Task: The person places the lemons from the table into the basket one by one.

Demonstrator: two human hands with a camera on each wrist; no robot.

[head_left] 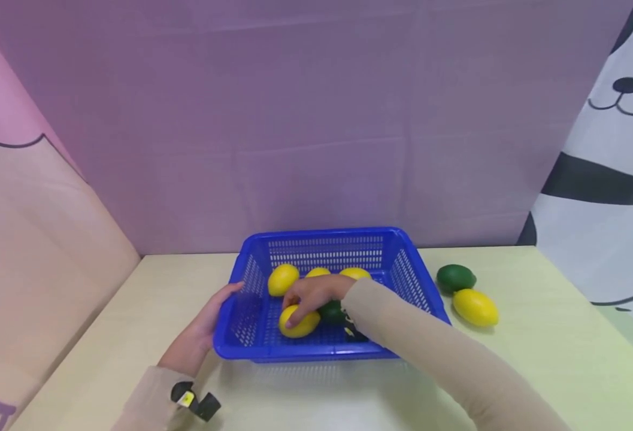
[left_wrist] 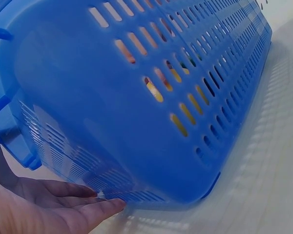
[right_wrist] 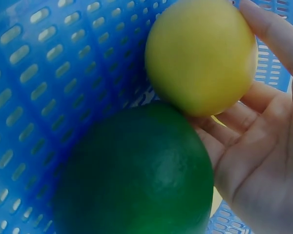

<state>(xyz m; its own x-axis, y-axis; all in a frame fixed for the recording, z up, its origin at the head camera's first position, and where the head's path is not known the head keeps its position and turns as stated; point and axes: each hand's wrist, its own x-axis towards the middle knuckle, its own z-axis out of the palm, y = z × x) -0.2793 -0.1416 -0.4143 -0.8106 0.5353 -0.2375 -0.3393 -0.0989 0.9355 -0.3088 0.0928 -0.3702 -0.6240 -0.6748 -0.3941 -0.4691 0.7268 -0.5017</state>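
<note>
My right hand (head_left: pixel 313 293) reaches into the blue plastic basket (head_left: pixel 324 352) and holds a yellow lemon (head_left: pixel 301 323) near the basket's front left. In the right wrist view the thumb lies on one side of this lemon (right_wrist: pixel 200 58) and the fingers on the other. Close beside it is a dark green lime-like fruit (right_wrist: pixel 141 170), partly hidden by the wrist in the head view. My left hand (head_left: pixel 208 320) holds the basket's left side, thumb over the rim. Its fingers (left_wrist: pixel 105 209) reach under the rim and touch the outer wall low down.
Inside the basket, another lemon (head_left: pixel 283 279) lies at the back left, with two more partly hidden behind the right hand. Right of the basket, a green fruit (head_left: pixel 456 279) and a lemon (head_left: pixel 475 307) lie on the pale table (head_left: pixel 537 335). A purple cloth (head_left: pixel 316 120) hangs behind.
</note>
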